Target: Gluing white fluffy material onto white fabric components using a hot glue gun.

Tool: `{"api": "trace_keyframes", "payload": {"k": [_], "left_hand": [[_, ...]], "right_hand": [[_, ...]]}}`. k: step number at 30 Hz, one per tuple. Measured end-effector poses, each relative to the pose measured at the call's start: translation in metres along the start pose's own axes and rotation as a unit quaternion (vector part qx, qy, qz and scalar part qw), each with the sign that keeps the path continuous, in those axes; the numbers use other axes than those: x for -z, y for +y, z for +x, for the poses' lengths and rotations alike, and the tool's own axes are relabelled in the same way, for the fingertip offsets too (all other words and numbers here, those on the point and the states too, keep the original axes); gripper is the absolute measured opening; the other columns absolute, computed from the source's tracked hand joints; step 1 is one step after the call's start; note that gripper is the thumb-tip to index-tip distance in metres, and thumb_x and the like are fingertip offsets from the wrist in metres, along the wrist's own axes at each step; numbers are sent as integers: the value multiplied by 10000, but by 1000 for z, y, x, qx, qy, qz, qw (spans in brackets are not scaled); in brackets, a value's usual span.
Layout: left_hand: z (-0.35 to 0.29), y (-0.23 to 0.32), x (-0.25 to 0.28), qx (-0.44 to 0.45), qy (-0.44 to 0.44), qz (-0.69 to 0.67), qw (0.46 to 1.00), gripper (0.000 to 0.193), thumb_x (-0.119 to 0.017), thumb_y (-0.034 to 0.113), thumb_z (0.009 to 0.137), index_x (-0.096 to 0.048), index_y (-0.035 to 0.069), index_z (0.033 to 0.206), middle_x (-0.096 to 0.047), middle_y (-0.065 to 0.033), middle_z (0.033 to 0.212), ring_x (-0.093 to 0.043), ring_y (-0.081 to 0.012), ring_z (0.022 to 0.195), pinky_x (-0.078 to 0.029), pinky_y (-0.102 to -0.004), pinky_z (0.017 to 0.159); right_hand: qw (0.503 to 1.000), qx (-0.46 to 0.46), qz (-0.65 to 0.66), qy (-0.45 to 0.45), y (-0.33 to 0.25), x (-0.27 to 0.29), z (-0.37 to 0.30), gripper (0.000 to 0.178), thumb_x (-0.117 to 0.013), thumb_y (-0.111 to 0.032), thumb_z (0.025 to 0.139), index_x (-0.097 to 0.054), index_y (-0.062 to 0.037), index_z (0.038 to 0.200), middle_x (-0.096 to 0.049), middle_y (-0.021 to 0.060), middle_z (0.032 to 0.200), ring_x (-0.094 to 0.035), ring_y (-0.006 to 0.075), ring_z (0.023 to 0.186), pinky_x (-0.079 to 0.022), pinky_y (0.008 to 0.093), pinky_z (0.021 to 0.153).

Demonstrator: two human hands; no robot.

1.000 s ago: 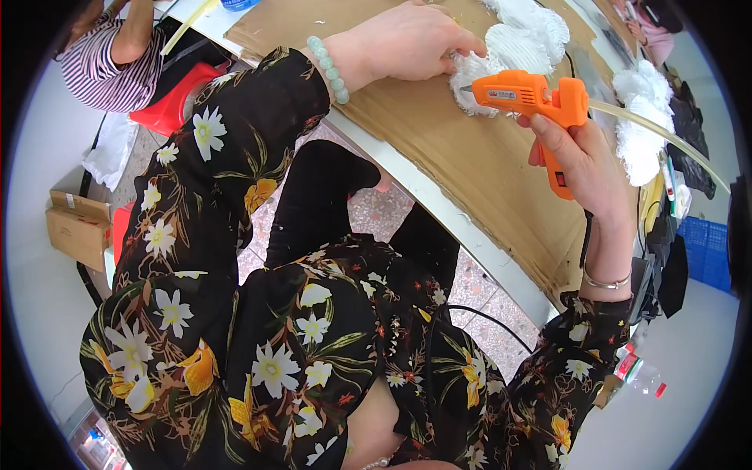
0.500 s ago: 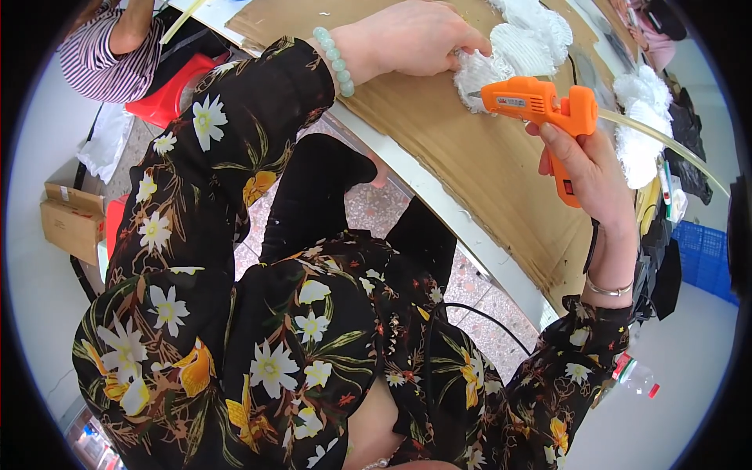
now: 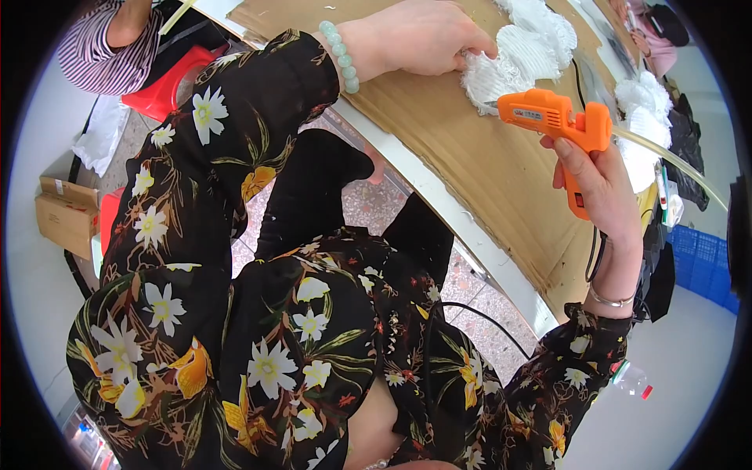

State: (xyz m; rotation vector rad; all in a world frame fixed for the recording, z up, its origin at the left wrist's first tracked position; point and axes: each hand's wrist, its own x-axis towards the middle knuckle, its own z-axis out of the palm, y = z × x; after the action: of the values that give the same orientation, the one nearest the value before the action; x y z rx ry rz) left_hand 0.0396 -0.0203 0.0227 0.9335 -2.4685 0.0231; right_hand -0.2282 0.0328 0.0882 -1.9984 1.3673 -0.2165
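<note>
An orange hot glue gun (image 3: 540,110) is gripped in my right hand (image 3: 601,184), with its nozzle pointing left at a white fluffy fabric piece (image 3: 492,77). The nozzle tip is right by the lower edge of that piece; whether it touches cannot be told. A long translucent glue stick (image 3: 666,153) sticks out of the gun's back end. At the piece's left edge, the thumb and fingers of my left hand (image 3: 419,37) pinch the fabric, the fingertips partly hidden. More ribbed white fabric (image 3: 540,43) lies joined to or against it, farther off.
Brown cardboard (image 3: 462,149) covers the white-edged table (image 3: 392,153). Another white fluffy piece (image 3: 644,117) lies at the right beside a black plastic bag (image 3: 685,149). A blue crate (image 3: 705,254) stands at far right. One person (image 3: 102,47) sits far left, another (image 3: 662,43) far right.
My right hand has shifted the glue gun slightly right and down. The left hand keeps hold of the white fabric, and the view has moved a little.
</note>
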Motion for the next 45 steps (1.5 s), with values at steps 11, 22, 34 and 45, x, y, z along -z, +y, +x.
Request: {"api": "trace_keyframes", "payload": {"k": [11,22,34,45], "left_hand": [[1,7,1,-21,-15,71,997,266,-592,123,726,-631,116,989,-619,-93,773,-579,-259,837,-406,-405,772],[2,10,7,-19,-9,59,998,261,-579,120,732,-622,118,989,-613,-86,753,-573,-258,819,-408,-390,780],[3,9,3,-25,-3,36,999,230,-572,121,741,-628,112,963,-612,-83,752,-574,-245,807,-411,-374,764],[-1,10,7,-18,-17,42,999,268,-577,119,746,-634,99,1007,-622,-97,778,-576,-253,820,-414,-383,777]], "right_hand": [[1000,-8,17,-10,2,3,-4,358,-544,-251,908,-502,1,1158,-609,69,963,-524,94,616,-424,227,577],[998,45,51,7,-4,-11,8,305,-529,-245,914,-550,4,1088,-606,34,865,-516,74,604,-393,218,543],[997,58,50,20,1,-18,9,307,-506,-286,925,-591,-9,1026,-559,15,667,-512,67,588,-359,217,505],[984,78,128,99,11,-19,5,316,-467,-282,936,-576,-4,1039,-604,51,794,-505,89,580,-401,234,539]]}}
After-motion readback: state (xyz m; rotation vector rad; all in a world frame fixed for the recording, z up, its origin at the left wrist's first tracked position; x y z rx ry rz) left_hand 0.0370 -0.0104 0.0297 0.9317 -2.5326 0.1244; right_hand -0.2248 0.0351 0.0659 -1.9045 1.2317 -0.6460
